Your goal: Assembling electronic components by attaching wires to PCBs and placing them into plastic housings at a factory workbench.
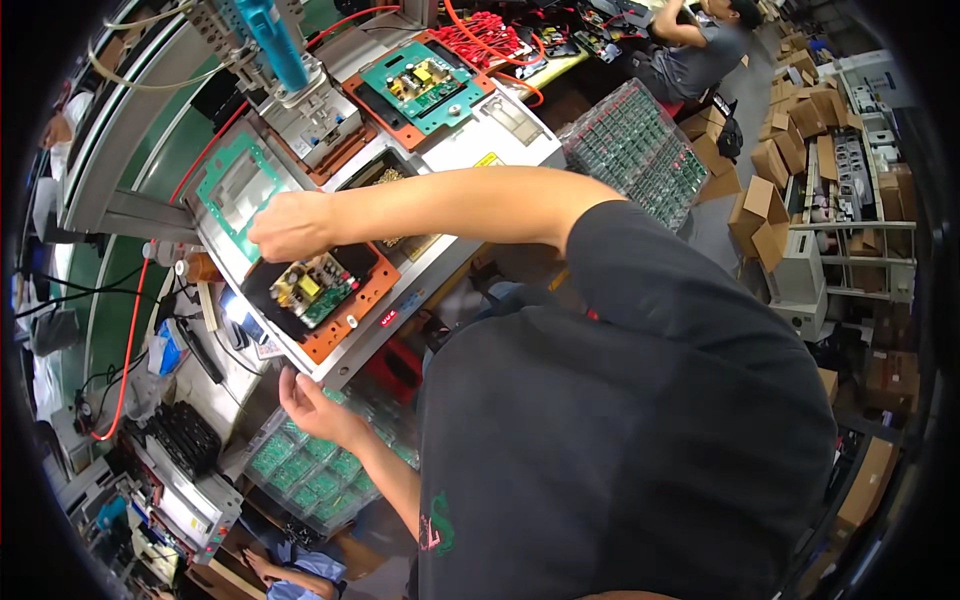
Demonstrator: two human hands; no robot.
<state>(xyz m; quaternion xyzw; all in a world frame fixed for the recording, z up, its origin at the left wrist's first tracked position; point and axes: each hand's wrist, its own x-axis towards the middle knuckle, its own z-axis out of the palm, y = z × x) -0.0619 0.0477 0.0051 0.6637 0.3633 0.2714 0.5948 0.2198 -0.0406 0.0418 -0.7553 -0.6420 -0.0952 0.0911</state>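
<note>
My right hand [292, 226] reaches across the machine bed with curled fingers and grips the near edge of a green rectangular frame [212, 190]. The frame has a large window in its middle and stands raised. Just below this hand, a circuit board [308, 292] with yellow and black parts sits in an orange and black fixture [345, 322]. My left hand [322, 412] is at the machine's near left corner, fingers apart, with nothing visible in it. Farther back, a second board [425, 82] lies inside another green frame [376, 84] on a similar fixture.
A press head with a blue cylinder [275, 45] stands over the bed. Clear trays of green boards [300, 465] are below my left hand; more trays [640, 145] are stacked at the right. Red wires [480, 40] lie at the back. Co-workers sit nearby; cardboard boxes [760, 215] line the right.
</note>
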